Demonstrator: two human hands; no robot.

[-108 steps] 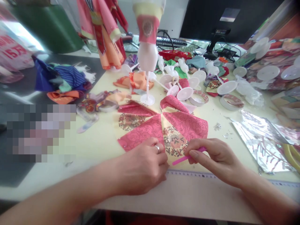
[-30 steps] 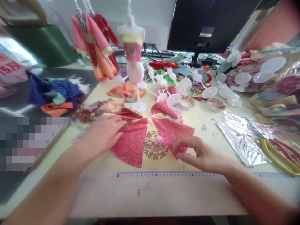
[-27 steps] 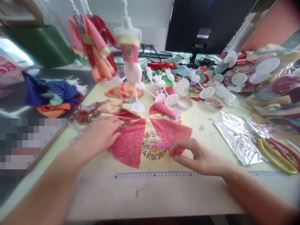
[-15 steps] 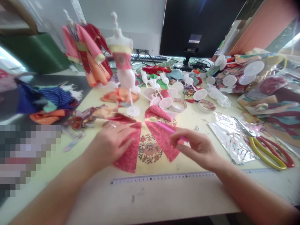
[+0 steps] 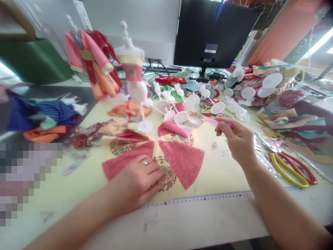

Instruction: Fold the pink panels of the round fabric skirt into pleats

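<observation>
My left hand (image 5: 142, 178) lies flat with fingers stretched out over a cream fabric panel with a floral print (image 5: 168, 173). A pink fabric panel (image 5: 183, 163) spreads flat to the right of it, and another pink panel (image 5: 125, 158) lies above and left of the hand. My right hand (image 5: 235, 137) is raised at the right, pinching a thin pink pen-like stick (image 5: 212, 121) that points left. The stick's tip is in front of a roll of tape (image 5: 195, 119). Small shiny bits (image 5: 214, 145) lie on the table between the fabric and my right hand.
A tape measure (image 5: 187, 200) runs along the front. Yellow-and-red-handled scissors (image 5: 288, 168) lie at right. A white mannequin (image 5: 135, 88) stands behind the fabric, a dressed doll form (image 5: 88, 62) to its left. Piled bags and fabric (image 5: 283, 114) fill the right; a monitor (image 5: 208, 34) stands at the back.
My left hand has moved right and nearer, from the left pink panel onto the floral one. The left pink panel has swung leftward. My right hand has lifted away rightward with the pink stick.
</observation>
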